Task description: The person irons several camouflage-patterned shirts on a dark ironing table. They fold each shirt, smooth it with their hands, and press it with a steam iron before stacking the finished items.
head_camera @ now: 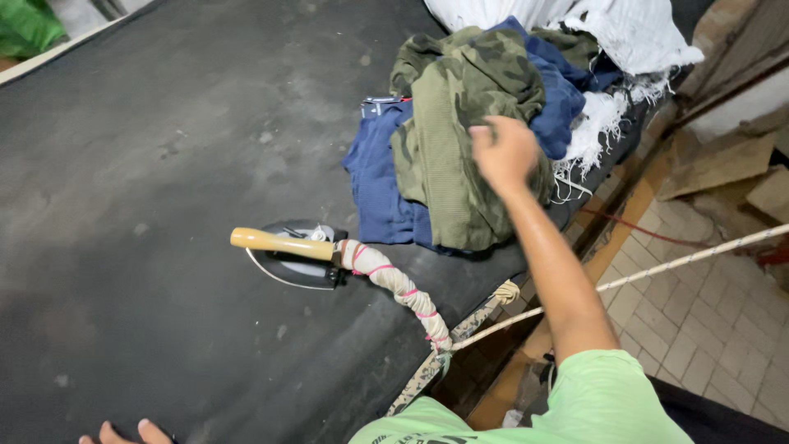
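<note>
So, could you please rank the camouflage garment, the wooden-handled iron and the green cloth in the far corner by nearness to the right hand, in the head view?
1. Camouflage-patterned green garment: directly under the right hand, on the clothes pile.
2. Wooden-handled black iron: lower left, resting on the dark table.
3. Bright green cloth: top-left corner, beyond the table's edge.

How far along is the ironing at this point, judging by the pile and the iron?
Nothing looks finished: no pressed or folded garment shows on the dark ironing table. In hand: the right hand reaches onto the camouflage garment atop the crumpled pile, over the blue garments. The iron sits untouched; the left hand rests at the table edge. The whole pile is left.
</note>
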